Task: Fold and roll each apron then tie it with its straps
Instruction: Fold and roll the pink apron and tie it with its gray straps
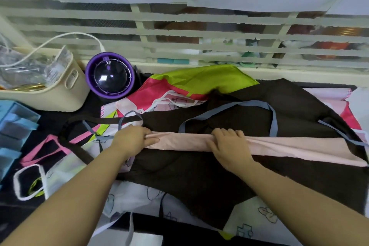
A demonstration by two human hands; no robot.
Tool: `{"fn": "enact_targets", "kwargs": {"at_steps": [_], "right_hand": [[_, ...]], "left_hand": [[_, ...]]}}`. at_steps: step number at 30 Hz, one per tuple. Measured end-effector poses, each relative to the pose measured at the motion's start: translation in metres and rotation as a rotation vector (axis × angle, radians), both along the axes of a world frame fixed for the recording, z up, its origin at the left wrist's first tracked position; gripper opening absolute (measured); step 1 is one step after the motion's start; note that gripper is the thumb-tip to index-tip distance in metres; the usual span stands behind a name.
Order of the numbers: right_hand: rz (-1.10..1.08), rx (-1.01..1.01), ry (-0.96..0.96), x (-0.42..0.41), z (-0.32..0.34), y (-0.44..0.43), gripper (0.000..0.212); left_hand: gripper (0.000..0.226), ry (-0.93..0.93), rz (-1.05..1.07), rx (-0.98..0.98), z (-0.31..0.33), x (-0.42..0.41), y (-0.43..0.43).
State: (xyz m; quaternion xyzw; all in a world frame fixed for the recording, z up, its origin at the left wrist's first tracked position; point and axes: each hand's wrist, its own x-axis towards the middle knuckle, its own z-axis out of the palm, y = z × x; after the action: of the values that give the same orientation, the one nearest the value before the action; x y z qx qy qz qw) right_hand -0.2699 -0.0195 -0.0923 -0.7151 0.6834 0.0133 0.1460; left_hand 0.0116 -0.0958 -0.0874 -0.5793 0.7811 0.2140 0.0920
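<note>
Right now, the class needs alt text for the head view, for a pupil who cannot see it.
The left hand and right hand grip a long folded pink apron lying across a brown apron. Grey straps loop beyond it; a purple fan and a cream basket stand at the far left.

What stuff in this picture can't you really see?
All in the head view:
- Pink apron: its right end is cut off by the picture's right edge.
- White printed apron: mostly covered by the dark brown apron.
- Beige basket: contents blurry, and cut by the left edge.
- Things behind the slats: barred and blurred.
- Right hand: fingertips curl out of sight over the pink fold.
</note>
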Motion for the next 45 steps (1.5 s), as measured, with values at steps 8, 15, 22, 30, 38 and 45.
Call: {"fn": "enact_targets", "kwargs": {"at_steps": [8,15,22,30,38,45], "right_hand": [[-0.004,-0.152,-0.013,0.003,-0.032,-0.008,0.028],[-0.027,-0.258,-0.017,0.007,-0.038,-0.009,0.027],[0.026,-0.208,0.030,0.006,-0.036,-0.016,0.025],[0.036,-0.258,0.048,0.006,-0.039,-0.018,0.024],[0.031,-0.099,-0.079,0.000,-0.027,-0.022,0.024],[-0.005,-0.349,0.053,-0.074,-0.027,0.007,0.034]], "left_hand": [[0.024,0.512,0.408,0.071,0.002,0.024,0.017],[0.009,0.865,0.838,0.023,-0.009,0.040,0.034],[0.031,-0.013,0.431,-0.343,-0.020,0.034,0.020],[0.022,-0.059,0.504,-0.571,-0.012,0.003,0.028],[0.075,0.172,-0.218,-0.126,-0.022,-0.110,0.077],[0.073,-0.023,-0.212,-0.099,-0.038,-0.118,0.080]]}}
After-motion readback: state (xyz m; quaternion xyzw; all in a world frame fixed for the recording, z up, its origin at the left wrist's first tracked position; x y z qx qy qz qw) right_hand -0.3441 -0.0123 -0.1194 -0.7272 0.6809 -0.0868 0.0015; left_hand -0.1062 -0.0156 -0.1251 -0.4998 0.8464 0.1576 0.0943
